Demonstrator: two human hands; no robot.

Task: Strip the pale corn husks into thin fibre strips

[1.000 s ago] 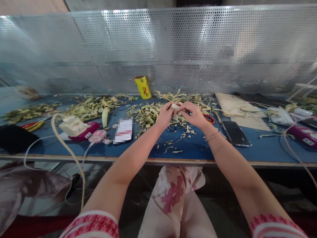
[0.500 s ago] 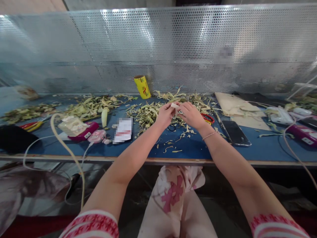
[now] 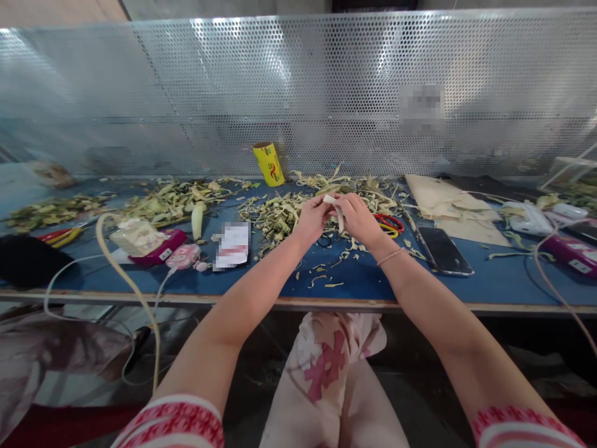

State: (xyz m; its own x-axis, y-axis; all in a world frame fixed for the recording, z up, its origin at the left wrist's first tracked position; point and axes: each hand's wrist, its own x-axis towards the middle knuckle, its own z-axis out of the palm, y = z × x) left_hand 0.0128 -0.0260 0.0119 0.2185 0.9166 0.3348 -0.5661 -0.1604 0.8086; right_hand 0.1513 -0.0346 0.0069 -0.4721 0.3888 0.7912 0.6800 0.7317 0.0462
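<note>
Head view, centre of the frame. The left hand (image 3: pixel 311 219) and the right hand (image 3: pixel 358 218) meet above a blue table (image 3: pixel 373 280), fingertips of both pinched together on a pale strip (image 3: pixel 336 210). The strip is thin, flat and ribbon-like, cream-white, with a fibrous, matte look. Its upper end sits between the two hands at the fingertips; from there its long axis runs roughly vertically in the frame, the lower end hanging down and slightly to the right, between the palms. Both hands are curled closed around it, with no gap visible between fingers and strip. A thin cord bracelet (image 3: pixel 390 256) circles the right wrist.

Behind the hands, centre of the frame, lies a loose heap of green-yellow peelings (image 3: pixel 280 214), dry, curled and stringy; similar scraps spread toward the left. Red-handled scissors (image 3: pixel 389 223) lie just right of the right hand, partly hidden by it. A dark, glossy phone (image 3: pixel 444 251) lies flat at right of centre, beside tan cardboard (image 3: pixel 443 202). A yellow cylindrical roll (image 3: pixel 269 163) stands tilted against the perforated metal screen (image 3: pixel 186 93) filling the upper frame.
</note>
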